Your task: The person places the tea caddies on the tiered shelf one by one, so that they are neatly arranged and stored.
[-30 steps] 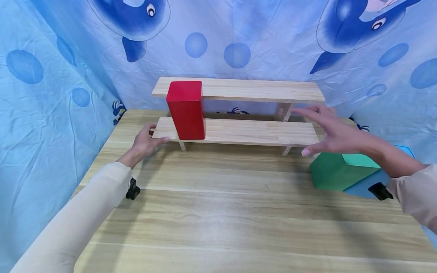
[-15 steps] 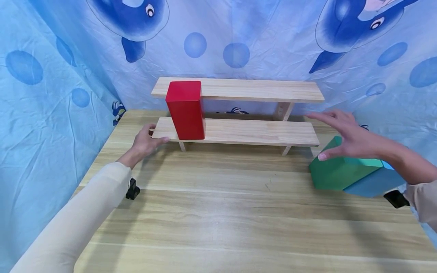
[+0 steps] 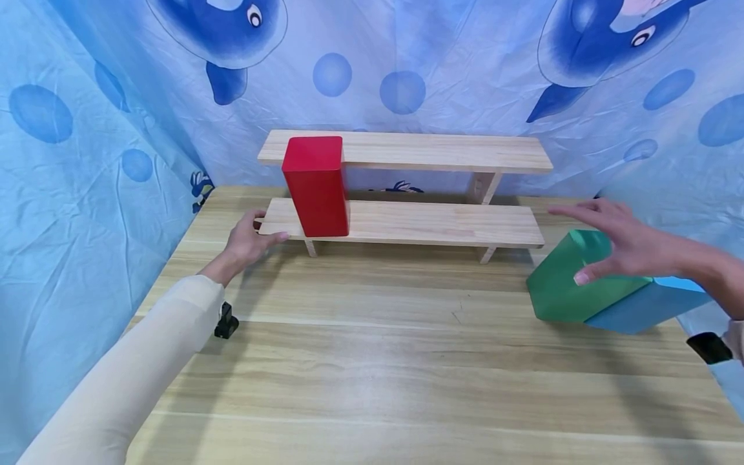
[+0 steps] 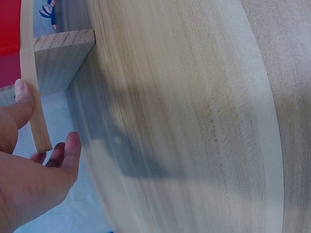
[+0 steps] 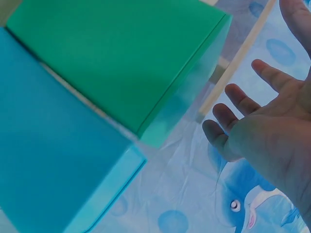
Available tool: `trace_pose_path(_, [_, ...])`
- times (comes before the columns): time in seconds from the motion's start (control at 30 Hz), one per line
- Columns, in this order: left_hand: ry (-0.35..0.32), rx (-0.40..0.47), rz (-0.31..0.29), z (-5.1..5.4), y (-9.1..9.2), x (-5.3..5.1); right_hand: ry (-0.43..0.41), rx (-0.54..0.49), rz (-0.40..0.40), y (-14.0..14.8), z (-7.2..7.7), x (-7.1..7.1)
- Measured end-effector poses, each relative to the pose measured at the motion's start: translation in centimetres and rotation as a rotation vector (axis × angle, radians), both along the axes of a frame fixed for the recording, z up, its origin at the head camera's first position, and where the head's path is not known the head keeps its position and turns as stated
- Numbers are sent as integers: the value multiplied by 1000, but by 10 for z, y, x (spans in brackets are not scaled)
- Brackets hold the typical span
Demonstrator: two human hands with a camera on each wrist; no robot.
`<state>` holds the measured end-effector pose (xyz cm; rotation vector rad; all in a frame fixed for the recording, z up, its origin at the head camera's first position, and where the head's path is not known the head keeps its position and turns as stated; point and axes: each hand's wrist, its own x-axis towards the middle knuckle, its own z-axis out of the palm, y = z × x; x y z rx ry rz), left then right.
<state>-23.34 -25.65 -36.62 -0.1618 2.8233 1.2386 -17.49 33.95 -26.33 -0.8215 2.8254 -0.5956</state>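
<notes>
A two-tier wooden shelf (image 3: 436, 223) stands at the back of the table, with a tall red box (image 3: 316, 187) upright on its lower board. My left hand (image 3: 245, 242) holds the left end of that lower board. In the left wrist view the thumb (image 4: 25, 99) lies on the board's edge and the fingers (image 4: 72, 150) bend round its end. My right hand (image 3: 633, 242) hovers with fingers spread over a green box (image 3: 572, 290), holding nothing. A blue box (image 3: 645, 307) leans beside the green one. Both also fill much of the right wrist view.
The wooden table (image 3: 372, 361) extends in front of the shelf. A blue dolphin-print curtain (image 3: 372, 64) hangs behind it and along both sides. Black cameras (image 3: 226, 321) sit at the wrists.
My right hand has moved to the right, away from the shelf's right end and over the green box. The left hand, the shelf and the boxes stay put.
</notes>
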Motion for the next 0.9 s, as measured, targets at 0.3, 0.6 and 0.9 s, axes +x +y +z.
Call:
trace_pose_path(0.3, [7,-1,5,-1,1,0,-22,46,-26,22,-7,1])
trace_pose_path(0.6, [-2,-5,9,-1,1,-1,-3,138,-55,36,-14,6])
trace_pose_path(0.9, [-4,0,13,-1,1,-1,-37,237,-98,35,-14,5])
